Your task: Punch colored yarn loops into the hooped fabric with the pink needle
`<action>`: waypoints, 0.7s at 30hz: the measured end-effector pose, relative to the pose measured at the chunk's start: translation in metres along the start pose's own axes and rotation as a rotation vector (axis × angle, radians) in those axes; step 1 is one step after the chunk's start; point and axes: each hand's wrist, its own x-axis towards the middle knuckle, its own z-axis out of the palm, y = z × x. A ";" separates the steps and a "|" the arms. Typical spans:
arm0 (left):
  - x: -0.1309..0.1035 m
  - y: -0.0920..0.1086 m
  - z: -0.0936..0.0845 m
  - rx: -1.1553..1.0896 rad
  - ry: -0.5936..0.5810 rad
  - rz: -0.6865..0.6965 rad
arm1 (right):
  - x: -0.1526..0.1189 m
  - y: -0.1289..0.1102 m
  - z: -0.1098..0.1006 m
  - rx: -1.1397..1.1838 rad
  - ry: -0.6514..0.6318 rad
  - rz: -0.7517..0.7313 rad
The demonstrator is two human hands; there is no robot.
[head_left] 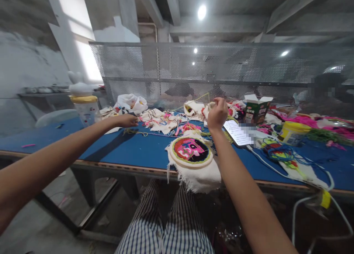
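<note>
My left hand (127,120) reaches over the left part of the table, its fingers closed near a yellow-green yarn (140,132) lying on the surface. What those fingers hold, if anything, I cannot make out. Raised over the cloth pile is my right hand (218,113), fingers pinched together. A thin yellow-green strand of yarn (197,98) hangs in the air beside its fingertips. Between my forearms an embroidery hoop (190,164) rests at the table's front edge, holding cream cloth (203,178) with a frayed border. Pink, red, black and green stitching (193,149) fills the hoop.
Cloth scraps and yarn (163,123) lie along the back of the blue table (116,147). A lit phone (235,132), white cable (265,158), green box (256,112) and yellow-lidded tub (294,131) stand right. A bottle (84,108) is left; a perforated metal screen (179,62) rises behind.
</note>
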 end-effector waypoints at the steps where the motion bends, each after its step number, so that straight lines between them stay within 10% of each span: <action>1: 0.000 0.003 0.002 0.028 -0.071 -0.033 | -0.001 -0.001 0.001 0.004 -0.028 -0.021; 8: 0.010 0.067 0.023 0.015 -0.328 -0.030 | -0.010 -0.008 0.007 0.043 -0.171 -0.075; 15: 0.009 0.136 0.084 -0.387 -0.164 0.340 | -0.019 -0.022 0.006 0.131 -0.365 -0.075; 21: 0.025 0.158 0.120 -0.395 0.115 0.329 | -0.025 -0.022 0.015 0.265 -0.578 -0.059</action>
